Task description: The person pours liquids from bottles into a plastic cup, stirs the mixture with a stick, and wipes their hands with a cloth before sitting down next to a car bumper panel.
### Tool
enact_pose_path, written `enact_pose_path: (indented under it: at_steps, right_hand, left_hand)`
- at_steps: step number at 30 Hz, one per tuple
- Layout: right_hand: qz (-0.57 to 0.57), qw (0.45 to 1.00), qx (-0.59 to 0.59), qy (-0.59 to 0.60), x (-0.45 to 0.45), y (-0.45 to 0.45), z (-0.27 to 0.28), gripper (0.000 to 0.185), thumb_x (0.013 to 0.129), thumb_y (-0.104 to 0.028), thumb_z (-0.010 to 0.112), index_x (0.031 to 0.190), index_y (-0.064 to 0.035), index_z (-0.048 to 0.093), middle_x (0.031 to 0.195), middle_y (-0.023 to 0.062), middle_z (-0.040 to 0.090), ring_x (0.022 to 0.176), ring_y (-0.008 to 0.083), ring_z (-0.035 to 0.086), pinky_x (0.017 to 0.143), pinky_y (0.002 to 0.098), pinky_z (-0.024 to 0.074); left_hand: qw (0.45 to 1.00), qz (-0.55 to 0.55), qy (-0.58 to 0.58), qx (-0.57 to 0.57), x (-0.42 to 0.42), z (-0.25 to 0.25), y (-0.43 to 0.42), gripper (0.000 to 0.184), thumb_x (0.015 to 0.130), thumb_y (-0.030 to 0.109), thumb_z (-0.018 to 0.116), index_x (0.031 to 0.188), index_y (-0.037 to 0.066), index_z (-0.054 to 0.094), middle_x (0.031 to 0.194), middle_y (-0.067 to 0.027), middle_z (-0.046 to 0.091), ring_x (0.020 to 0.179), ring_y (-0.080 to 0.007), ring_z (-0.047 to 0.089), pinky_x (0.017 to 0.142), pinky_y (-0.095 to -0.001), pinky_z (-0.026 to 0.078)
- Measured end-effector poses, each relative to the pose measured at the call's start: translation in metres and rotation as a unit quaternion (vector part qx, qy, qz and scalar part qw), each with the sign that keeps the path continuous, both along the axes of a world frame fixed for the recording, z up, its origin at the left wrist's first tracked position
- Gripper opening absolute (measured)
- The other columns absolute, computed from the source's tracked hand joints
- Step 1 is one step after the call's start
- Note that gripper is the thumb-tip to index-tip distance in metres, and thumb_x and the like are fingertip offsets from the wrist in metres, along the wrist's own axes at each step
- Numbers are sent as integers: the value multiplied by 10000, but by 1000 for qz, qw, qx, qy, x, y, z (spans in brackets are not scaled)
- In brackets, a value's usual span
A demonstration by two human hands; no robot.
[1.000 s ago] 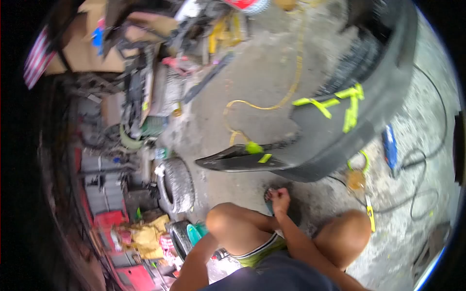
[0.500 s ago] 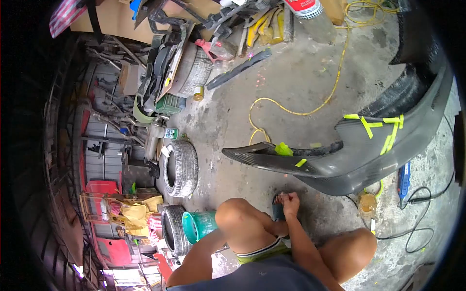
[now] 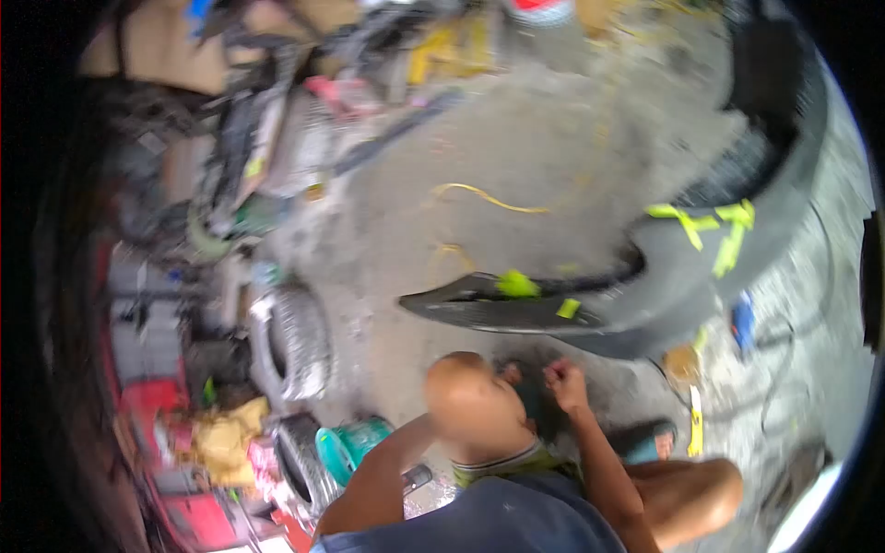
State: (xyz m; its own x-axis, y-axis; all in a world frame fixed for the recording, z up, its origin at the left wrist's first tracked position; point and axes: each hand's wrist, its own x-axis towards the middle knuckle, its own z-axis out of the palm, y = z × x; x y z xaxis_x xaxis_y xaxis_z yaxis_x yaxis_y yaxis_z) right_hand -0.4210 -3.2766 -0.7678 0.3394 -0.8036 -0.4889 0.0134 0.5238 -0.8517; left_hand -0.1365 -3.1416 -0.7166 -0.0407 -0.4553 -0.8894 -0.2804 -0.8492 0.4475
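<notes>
My right hand [image 3: 565,383] is above the floor near my foot, just below the near edge of a dark, glossy curved panel like a car bumper [image 3: 664,318]. Its fingers are curled together, and motion blur hides whether anything small is between them. My left arm [image 3: 383,475] reaches behind my raised knee [image 3: 472,396], which hides the left hand. Strips of yellow-green tape [image 3: 730,244] are stuck on the panel, and a crumpled yellow-green piece [image 3: 518,284] lies near its pointed end.
A blue tool [image 3: 743,321], an amber-coloured container [image 3: 682,365] and a long yellow object [image 3: 695,422] are on the floor at right, beside a black cable [image 3: 784,369]. Tyres [image 3: 293,341] and a teal bucket [image 3: 355,447] stand at left. A yellow cord [image 3: 489,195] crosses behind the panel.
The view has shifted and blurred. My right hand has moved slightly away from my foot, and my right knee has swung outward, exposing the other foot and more of the long yellow object.
</notes>
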Motion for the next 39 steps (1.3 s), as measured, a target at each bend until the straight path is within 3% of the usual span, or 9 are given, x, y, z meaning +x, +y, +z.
enact_pose_path:
  at_steps: [3, 8, 11, 12, 13, 15, 33, 35, 39]
  right_hand:
    - [152, 945, -95, 275, -40, 6, 45, 291, 850, -309, 608, 852, -21, 653, 813, 213, 659, 786, 369, 643, 684, 428, 514]
    - [362, 803, -152, 448, -125, -1, 180, 241, 897, -138, 467, 1073, -59, 610, 904, 140, 686, 804, 307, 686, 691, 386, 544]
    - [321, 842, -183, 393, -202, -29, 275, 159, 902, -153, 531, 942, -12, 591, 740, 147, 651, 674, 266, 665, 546, 366, 507]
    - [303, 692, -231, 613, -214, 15, 226, 166, 910, -168, 533, 875, -11, 574, 649, 144, 588, 577, 268, 602, 521, 372, 476]
    - [304, 690, -228, 615, -237, 4, 252, 166, 910, -168, 533, 875, -11, 574, 649, 144, 588, 577, 268, 602, 521, 372, 476]
    - [108, 906, -164, 375, -293, -54, 319, 166, 941, -137, 532, 848, -2, 558, 698, 74, 593, 621, 183, 573, 583, 301, 473]
    - [-376, 907, 183, -55, -273, 99, 31, 87, 915, -133, 637, 940, -56, 606, 810, -6, 622, 710, 79, 578, 620, 235, 487]
    - [-377, 904, 191, -62, -266, 95, 33, 69, 909, -104, 640, 946, -54, 610, 819, -6, 625, 718, 77, 583, 643, 242, 502]
    - [-369, 905, 185, -104, -265, 88, 31, 74, 901, -82, 646, 961, -48, 618, 858, 3, 645, 757, 77, 599, 681, 244, 511]
  left_hand:
    - [1000, -10, 17, 6, 13, -21, -18, 315, 919, 222, 578, 1168, 31, 549, 980, -44, 592, 924, -150, 540, 832, -295, 445]
    - [998, -43, 37, -1, 20, -28, -60, 317, 917, 216, 581, 1170, 29, 546, 985, -46, 588, 926, -150, 536, 832, -297, 443]
    - [995, -93, 32, -24, 35, 0, -96, 319, 915, 213, 583, 1171, 27, 544, 988, -47, 586, 927, -150, 534, 832, -298, 441]
    - [992, -113, 29, -36, 40, 13, -109, 319, 915, 212, 583, 1172, 27, 543, 989, -47, 586, 927, -150, 533, 832, -299, 441]
    - [989, -140, 21, -51, 40, 27, -127, 319, 914, 211, 584, 1172, 27, 543, 990, -47, 585, 928, -150, 532, 832, -299, 441]
    - [979, -191, 11, -72, 43, 61, -154, 320, 913, 208, 585, 1173, 26, 541, 992, -48, 584, 928, -150, 531, 832, -300, 440]
    - [982, -37, -104, -153, 31, 205, -141, 333, 870, 59, 573, 1200, 16, 554, 1148, -88, 581, 1064, -185, 548, 924, -302, 432]
    - [905, -258, -234, -246, -45, 287, -171, 339, 957, 217, 517, 1226, 24, 589, 1262, -115, 584, 1170, -236, 521, 1022, -358, 383]
    - [922, -122, -26, -366, -87, 306, -162, 576, 920, 456, 539, 1216, -39, 536, 1218, -206, 590, 1087, -288, 570, 936, -386, 417]
